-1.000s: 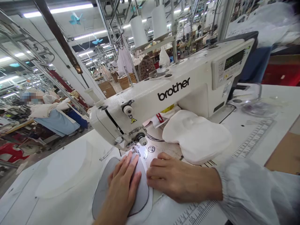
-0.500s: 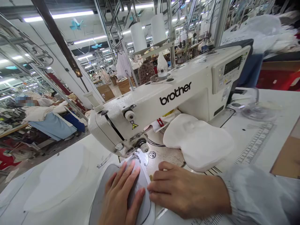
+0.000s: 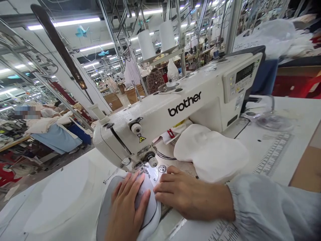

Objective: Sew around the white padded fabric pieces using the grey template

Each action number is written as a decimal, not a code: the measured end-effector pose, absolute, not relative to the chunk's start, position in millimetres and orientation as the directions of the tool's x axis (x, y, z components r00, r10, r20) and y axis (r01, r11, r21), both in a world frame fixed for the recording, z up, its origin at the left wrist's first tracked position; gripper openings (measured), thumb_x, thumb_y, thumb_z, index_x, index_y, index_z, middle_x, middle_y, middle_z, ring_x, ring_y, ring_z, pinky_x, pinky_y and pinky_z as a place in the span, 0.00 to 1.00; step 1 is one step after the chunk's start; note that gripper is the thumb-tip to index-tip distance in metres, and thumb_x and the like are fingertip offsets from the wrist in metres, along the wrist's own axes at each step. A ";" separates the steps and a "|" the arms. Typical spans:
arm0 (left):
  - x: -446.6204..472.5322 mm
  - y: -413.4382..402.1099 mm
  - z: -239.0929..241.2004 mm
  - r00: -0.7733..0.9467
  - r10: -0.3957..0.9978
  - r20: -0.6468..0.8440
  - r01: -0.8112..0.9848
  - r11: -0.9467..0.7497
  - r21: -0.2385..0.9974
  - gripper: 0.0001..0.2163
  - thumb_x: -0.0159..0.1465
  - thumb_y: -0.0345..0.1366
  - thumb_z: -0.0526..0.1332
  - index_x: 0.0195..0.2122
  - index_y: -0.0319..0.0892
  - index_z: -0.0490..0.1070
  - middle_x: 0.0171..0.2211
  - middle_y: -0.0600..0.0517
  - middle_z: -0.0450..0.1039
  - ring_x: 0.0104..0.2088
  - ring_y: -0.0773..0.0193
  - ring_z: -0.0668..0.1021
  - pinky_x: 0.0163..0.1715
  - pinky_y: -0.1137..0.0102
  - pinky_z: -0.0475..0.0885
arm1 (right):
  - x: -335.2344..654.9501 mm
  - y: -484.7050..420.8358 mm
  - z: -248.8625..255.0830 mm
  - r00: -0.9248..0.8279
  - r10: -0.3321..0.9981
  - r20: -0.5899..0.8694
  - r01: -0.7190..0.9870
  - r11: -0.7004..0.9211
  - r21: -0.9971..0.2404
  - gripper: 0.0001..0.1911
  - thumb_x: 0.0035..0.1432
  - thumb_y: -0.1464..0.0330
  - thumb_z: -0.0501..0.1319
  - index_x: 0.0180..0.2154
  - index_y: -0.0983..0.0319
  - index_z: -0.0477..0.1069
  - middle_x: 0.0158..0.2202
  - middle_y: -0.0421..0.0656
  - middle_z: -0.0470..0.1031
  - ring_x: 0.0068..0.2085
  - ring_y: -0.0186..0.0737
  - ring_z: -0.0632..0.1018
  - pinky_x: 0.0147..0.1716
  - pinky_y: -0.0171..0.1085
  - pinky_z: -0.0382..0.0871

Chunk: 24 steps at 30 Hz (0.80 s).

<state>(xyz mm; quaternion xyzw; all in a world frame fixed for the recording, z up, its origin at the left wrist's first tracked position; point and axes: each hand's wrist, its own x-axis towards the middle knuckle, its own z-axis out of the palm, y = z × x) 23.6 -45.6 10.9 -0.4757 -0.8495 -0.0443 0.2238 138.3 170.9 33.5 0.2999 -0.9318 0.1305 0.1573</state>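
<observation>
A grey padded fabric piece (image 3: 107, 204) with a pale rim lies under the needle end of the white Brother sewing machine (image 3: 155, 115). My left hand (image 3: 126, 207) rests flat on it, fingers stretched toward the presser foot (image 3: 146, 170). At the piece's right edge, my right hand (image 3: 187, 195) has its fingers curled and pinching the rim; the fingertips are partly hidden. Beyond my right hand, a stack of white rounded fabric pieces (image 3: 213, 152) sits on the machine bed.
More white shaped pieces (image 3: 59, 190) lie on the table at left. Thread cones (image 3: 146, 45) stand above the machine. A printed ruler (image 3: 274, 155) and a clear round object (image 3: 274, 121) are at right. A person (image 3: 47, 112) sits in the far left background.
The fabric piece has turned slightly and moved up toward the needle. My right hand has shifted a little left and upward with its edge; my left hand still lies on it.
</observation>
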 end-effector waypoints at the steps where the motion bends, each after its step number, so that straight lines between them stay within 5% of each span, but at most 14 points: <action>1: 21.2 -45.6 9.7 -0.461 0.784 0.415 0.824 0.552 -0.126 0.17 0.69 0.44 0.53 0.56 0.50 0.70 0.56 0.51 0.74 0.57 0.52 0.75 0.50 0.55 0.71 | 136.6 170.9 33.2 -0.775 -0.513 0.369 -0.595 0.789 -0.152 0.09 0.69 0.76 0.52 0.41 0.65 0.71 0.41 0.43 0.77 0.43 0.39 0.72 0.45 0.41 0.58; 16: 10.1 -36.5 11.7 -0.600 0.688 0.408 0.763 0.646 0.031 0.17 0.68 0.44 0.51 0.49 0.45 0.74 0.45 0.46 0.79 0.51 0.48 0.77 0.52 0.47 0.71 | 127.4 171.0 34.7 -0.824 -0.431 0.367 -0.502 0.857 -0.119 0.06 0.65 0.77 0.57 0.41 0.65 0.71 0.40 0.42 0.74 0.41 0.38 0.69 0.43 0.40 0.58; 24: 0.7 -57.7 28.9 -0.277 0.917 0.287 0.960 0.274 0.052 0.17 0.68 0.37 0.56 0.57 0.56 0.69 0.61 0.55 0.69 0.60 0.62 0.71 0.58 0.67 0.70 | 135.1 170.9 35.6 -0.756 -0.522 0.396 -0.582 0.812 -0.042 0.14 0.74 0.72 0.47 0.42 0.64 0.71 0.37 0.42 0.72 0.41 0.39 0.69 0.42 0.41 0.56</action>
